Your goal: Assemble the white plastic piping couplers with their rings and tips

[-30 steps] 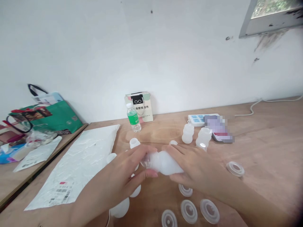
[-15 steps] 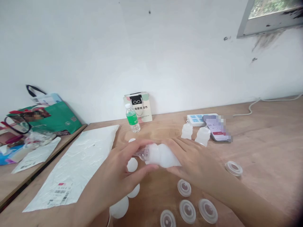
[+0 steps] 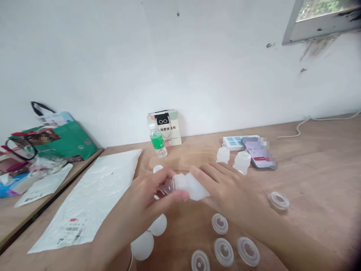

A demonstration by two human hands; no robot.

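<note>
Wooden table (image 3: 318, 180): work held over its middle. Right hand (image 3: 222, 184): fingers close together, curled around the white bottle (image 3: 193, 187). Left hand (image 3: 150, 192): thumb and forefinger pinching the bottle's end. Bottle: on its side between both hands. Lids (image 3: 223, 252): loose, nearby. Clear tip (image 3: 168, 187): at bottle's left end; fit unclear. Advise: keep both aligned, press evenly, avoid denting the wall.

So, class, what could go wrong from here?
The white bottle might slip or twist if the left hand, at its clear tip, and the right hand, around its body, press unevenly. The right forearm could nudge the translucent discs lying close by.
</note>
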